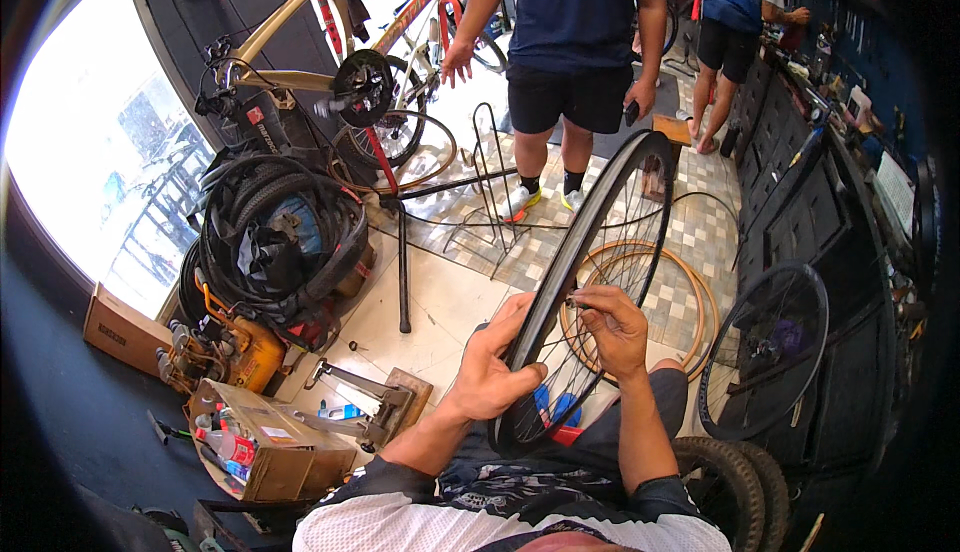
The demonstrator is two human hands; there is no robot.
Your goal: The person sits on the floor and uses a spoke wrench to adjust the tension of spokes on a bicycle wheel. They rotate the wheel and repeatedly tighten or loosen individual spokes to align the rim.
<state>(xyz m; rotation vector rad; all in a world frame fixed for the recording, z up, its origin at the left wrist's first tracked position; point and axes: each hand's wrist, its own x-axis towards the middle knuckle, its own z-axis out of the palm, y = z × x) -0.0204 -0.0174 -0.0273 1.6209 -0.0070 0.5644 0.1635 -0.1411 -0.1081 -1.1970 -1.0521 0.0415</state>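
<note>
A black bicycle wheel point(583, 220) with thin dark spokes stands tilted in front of me, its lower edge close to my lap. My left hand point(492, 370) is wrapped round the near part of the rim, thumb across its outer face. On the spoke side of the same rim, my right hand point(612, 332) has thumb and fingers pinched together. Whatever the pinch holds, if anything, is too small to name. The spokes and hub are partly hidden behind the rim and my hands.
Tan tyres point(702, 297) lie on the floor beyond the wheel. Another wheel point(765, 347) leans against dark drawers at right. Piled tyres point(270, 232), a yellow compressor point(250, 352) and a cardboard box point(295, 467) stand left. A person point(575, 12) stands ahead; another point(735, 12) is farther right.
</note>
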